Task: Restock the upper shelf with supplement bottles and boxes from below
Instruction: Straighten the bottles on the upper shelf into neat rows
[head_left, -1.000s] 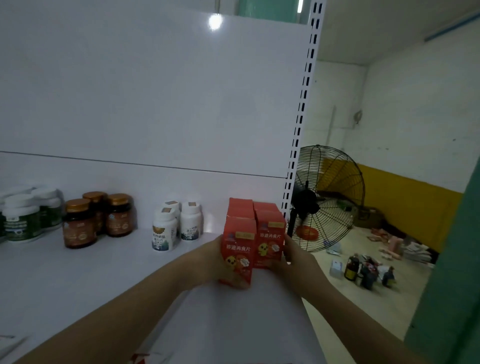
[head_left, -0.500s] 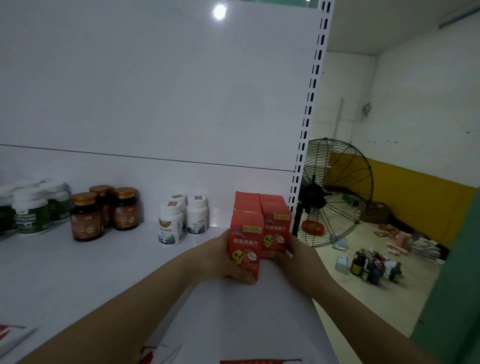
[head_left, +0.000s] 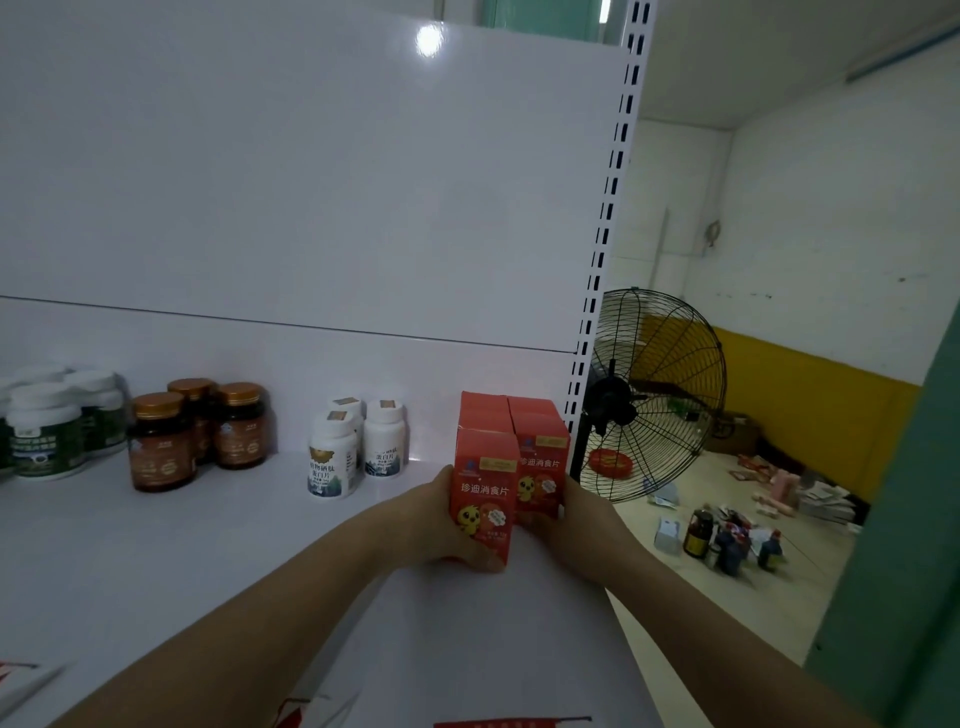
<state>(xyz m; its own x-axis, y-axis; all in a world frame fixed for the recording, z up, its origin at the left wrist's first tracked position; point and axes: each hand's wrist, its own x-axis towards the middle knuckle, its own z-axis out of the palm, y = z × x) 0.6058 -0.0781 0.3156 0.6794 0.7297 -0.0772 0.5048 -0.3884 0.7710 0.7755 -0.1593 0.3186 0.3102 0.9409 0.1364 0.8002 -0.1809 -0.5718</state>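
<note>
On the shelf (head_left: 208, 545), brown bottles (head_left: 163, 441) and white bottles (head_left: 332, 457) stand left of the red boxes (head_left: 485, 478). Left grip (head_left: 441, 525) curls round the boxes' left side; right grip (head_left: 576, 514) clasps their right side. Fan (head_left: 654, 395) stands right of the boxes.

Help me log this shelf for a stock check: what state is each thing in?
red boxes, closed, upright, bunched together, gripped from both sides.
left hand, grips the front left box.
right hand, grips the right box.
amber bottles, capped, upright on the shelf.
white bottles, capped, upright.
green-label jars, capped, upright.
fan, standing on the floor, blades look still.
</note>
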